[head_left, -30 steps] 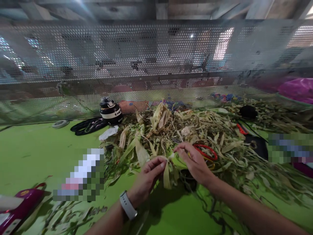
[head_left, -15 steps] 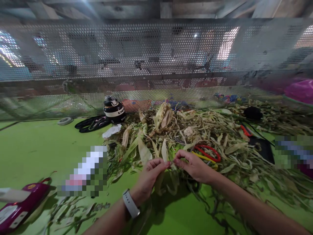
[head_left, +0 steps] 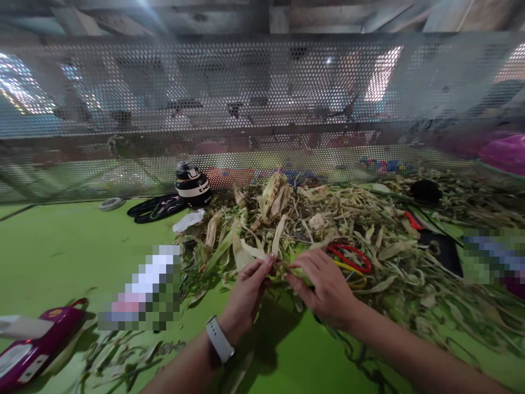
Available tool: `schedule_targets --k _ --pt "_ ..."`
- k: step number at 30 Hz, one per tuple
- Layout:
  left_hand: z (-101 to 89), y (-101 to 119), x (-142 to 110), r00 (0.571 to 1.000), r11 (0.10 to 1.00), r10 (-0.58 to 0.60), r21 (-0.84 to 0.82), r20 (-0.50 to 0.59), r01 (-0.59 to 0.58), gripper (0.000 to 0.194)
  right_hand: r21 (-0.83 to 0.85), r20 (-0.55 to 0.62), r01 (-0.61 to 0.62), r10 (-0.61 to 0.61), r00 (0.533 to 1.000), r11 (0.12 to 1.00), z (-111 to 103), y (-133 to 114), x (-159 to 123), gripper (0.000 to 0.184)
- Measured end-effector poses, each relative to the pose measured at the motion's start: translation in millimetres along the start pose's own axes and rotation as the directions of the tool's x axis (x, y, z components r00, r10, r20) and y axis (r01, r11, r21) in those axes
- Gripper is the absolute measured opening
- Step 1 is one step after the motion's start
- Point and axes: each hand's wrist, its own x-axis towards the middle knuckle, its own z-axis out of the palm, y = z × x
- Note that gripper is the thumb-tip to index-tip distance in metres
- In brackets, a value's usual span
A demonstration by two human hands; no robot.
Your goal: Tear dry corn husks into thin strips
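A heap of dry corn husk strips (head_left: 328, 224) lies on a bright green table (head_left: 61, 257). My left hand (head_left: 248, 293), with a white watch on its wrist, pinches a pale husk strip (head_left: 278, 238) that points upward. My right hand (head_left: 322, 284) sits close beside it, fingers pressed together on the same small bundle of husk. Both hands meet at the near edge of the heap. Red-handled scissors (head_left: 350, 254) lie just right of my right hand, partly under husks.
A perforated metal screen (head_left: 246, 109) stands along the table's far side. A black and white striped bottle (head_left: 192, 186) and a black item (head_left: 153, 208) lie at the back left. A magenta object (head_left: 28, 355) sits at the near left, a pink one (head_left: 504, 153) far right.
The hanging husk strip now points up instead of down. Both hands drew closer together and pressed into the edge of the heap, the right hand turning palm down.
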Motion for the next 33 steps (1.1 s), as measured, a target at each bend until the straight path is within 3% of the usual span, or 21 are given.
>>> schedule_targets --k 5,15,23,28,33 --pt "1.5 1 -3 0.999 0.998 -0.028 0.047 -0.036 0.030 0.024 -0.043 0.065 -0.049 0.051 0.997 0.998 10 -1 -5 0.020" --pt "4.3 1 -3 0.999 0.994 -0.050 -0.096 -0.017 0.048 0.022 0.065 0.175 -0.058 0.046 0.984 0.996 16 -2 -7 0.014" --pt "-0.7 -1 2 0.998 0.992 -0.049 -0.119 -0.025 0.046 0.017 0.192 0.355 -0.136 0.060 0.933 0.972 14 -4 -7 0.014" --pt "0.7 5 1 0.998 0.998 -0.039 -0.050 -0.049 0.036 0.020 0.237 0.273 -0.119 0.051 0.961 0.964 11 -3 -5 0.015" --pt "0.9 8 -1 0.999 0.998 -0.048 0.050 0.020 0.047 0.022 0.237 0.122 -0.103 0.076 0.990 0.966 9 0 -3 0.015"
